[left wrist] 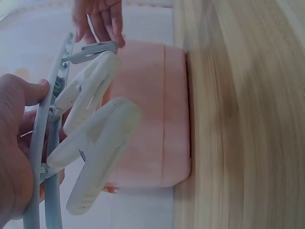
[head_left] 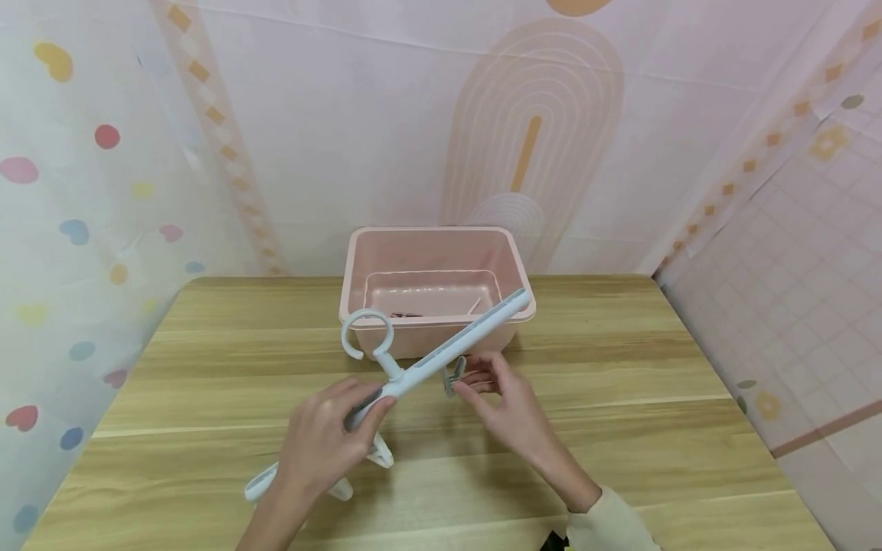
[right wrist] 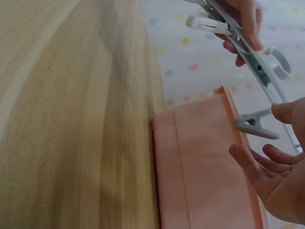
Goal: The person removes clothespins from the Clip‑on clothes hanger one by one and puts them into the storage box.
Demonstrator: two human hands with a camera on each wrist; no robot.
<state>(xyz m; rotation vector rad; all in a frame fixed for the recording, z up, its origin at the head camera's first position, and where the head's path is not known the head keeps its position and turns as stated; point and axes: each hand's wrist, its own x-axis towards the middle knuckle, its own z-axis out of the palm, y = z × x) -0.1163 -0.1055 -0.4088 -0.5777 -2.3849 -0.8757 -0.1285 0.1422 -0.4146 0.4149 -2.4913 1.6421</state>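
Note:
My left hand [head_left: 320,436] grips a pale blue hanger [head_left: 462,342] near its middle, fingers wrapped round the slotted bar. The bar slants up to the right, and its open round hook [head_left: 388,366] stands up beside the hand. Two white clips [left wrist: 102,148] hang from the bar on the left hand's side. Farther along hangs a grey clip [right wrist: 256,128]. Around that grey clip my right hand [head_left: 506,405] is spread, thumb on one side and loosely bent fingers on the other, with gaps showing between them and the clip in the right wrist view.
A pink plastic bin [head_left: 413,337] stands at the back of the wooden table [head_left: 620,398], behind the hanger. Small brownish pieces [head_left: 405,314] lie inside it. Patterned cloth [head_left: 331,138] hangs behind and at both sides. A small black object [head_left: 553,542] shows beside the right sleeve.

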